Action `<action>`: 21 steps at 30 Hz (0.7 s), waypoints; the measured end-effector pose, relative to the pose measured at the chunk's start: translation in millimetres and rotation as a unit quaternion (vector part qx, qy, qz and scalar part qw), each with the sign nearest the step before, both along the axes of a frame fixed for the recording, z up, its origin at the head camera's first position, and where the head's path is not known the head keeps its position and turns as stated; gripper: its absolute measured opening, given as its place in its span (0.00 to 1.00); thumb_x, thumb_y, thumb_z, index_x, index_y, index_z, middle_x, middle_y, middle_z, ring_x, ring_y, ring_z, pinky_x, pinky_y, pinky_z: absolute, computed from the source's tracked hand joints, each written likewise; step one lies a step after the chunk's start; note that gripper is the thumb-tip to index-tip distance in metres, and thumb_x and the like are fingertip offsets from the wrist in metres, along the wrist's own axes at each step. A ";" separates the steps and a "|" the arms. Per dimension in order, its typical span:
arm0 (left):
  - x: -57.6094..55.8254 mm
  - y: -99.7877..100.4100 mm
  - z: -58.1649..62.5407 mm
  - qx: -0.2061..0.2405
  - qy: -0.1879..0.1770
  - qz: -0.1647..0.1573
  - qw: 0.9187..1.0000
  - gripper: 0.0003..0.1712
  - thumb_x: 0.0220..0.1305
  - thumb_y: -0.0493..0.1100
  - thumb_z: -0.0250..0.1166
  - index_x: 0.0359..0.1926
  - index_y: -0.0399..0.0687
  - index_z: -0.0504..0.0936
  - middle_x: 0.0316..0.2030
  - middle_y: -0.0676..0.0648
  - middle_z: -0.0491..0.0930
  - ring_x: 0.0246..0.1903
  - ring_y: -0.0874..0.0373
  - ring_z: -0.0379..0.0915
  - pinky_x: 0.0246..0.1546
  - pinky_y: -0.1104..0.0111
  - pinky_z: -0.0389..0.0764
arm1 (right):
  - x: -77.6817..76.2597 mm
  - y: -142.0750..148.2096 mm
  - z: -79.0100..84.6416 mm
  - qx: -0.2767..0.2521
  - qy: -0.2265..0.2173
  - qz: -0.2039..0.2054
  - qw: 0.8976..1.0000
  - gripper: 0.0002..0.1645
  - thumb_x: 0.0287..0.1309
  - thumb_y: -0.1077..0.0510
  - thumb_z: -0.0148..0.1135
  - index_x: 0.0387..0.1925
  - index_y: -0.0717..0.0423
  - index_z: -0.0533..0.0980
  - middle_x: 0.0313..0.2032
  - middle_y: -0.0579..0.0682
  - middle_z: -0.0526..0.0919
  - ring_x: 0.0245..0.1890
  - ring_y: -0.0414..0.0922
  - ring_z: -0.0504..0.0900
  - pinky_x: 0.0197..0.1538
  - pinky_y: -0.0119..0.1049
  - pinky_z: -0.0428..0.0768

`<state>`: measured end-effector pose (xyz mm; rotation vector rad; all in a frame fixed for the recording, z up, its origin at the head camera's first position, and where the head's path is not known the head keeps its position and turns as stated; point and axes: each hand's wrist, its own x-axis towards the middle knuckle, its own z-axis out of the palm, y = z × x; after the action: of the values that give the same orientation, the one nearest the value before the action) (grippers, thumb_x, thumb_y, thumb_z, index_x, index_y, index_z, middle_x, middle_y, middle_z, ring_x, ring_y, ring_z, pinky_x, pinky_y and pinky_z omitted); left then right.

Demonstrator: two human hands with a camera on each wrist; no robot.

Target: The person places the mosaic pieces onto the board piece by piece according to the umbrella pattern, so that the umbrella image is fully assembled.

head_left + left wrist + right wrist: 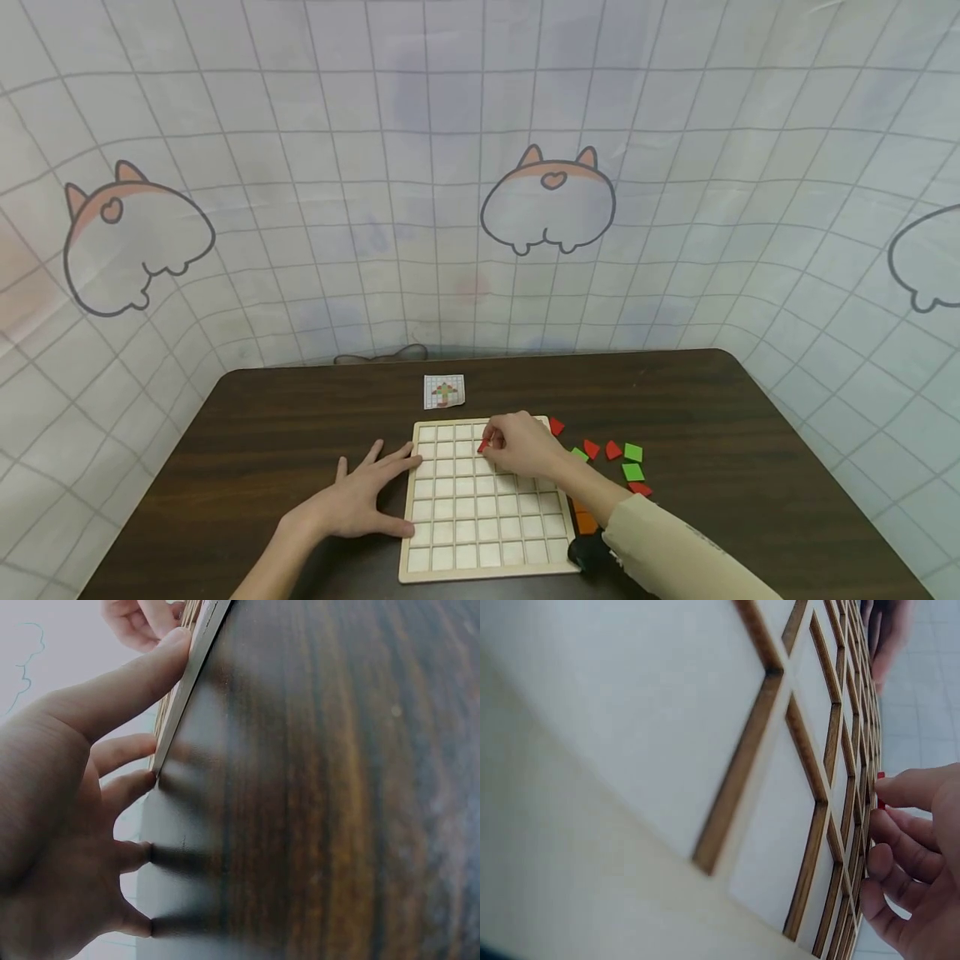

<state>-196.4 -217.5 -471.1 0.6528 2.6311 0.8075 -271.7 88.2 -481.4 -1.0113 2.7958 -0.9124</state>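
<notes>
A pale wooden grid board (442, 575) lies on the dark table, its visible square cells bare. Over its upper middle, my right hand (522, 446) pinches a small red tile (482, 447) between thumb and fingers. In the right wrist view the red tile (880, 790) shows as a sliver at the fingertips, right at the grid's surface. My left hand (360, 498) is spread at the board's left side, thumb and fingertips on that edge. The left wrist view shows the left thumb (150, 679) resting along the board's rim (196, 667), with other fingertips down on the tabletop.
Right of the board lie loose red tiles (592, 450), green tiles (633, 472) and orange tiles (586, 522), some partly hidden by the right forearm. A small picture card (444, 392) with a gridded, coloured pattern lies behind the board. A patterned cloth (450, 208) hangs behind the table (247, 442).
</notes>
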 end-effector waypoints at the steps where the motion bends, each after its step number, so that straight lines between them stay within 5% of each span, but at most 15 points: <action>1: 0.0 -0.1 -0.6 0.000 0.000 0.000 1.000 0.55 0.55 0.66 0.75 0.78 0.53 0.65 0.80 0.44 0.50 0.77 0.29 0.29 0.56 0.19 0.25 | 0.0 -0.4 0.4 0.003 -0.002 0.001 1.000 0.04 0.62 0.61 0.69 0.38 0.57 0.83 0.23 0.38 0.77 0.22 0.35 0.73 0.29 0.32 0.75; 21: -0.8 -0.7 -5.2 0.006 0.002 -0.001 1.000 0.55 0.55 0.67 0.75 0.78 0.55 0.64 0.80 0.45 0.49 0.77 0.31 0.28 0.56 0.20 0.25 | 2.7 8.4 7.7 -0.014 -0.019 0.027 0.999 0.05 0.68 0.62 0.64 0.41 0.55 0.85 0.25 0.40 0.80 0.20 0.35 0.73 0.27 0.31 0.74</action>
<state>-197.2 -218.3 -476.3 0.6600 2.6306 0.8235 -268.9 96.6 -473.7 -1.0550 2.7183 -0.9556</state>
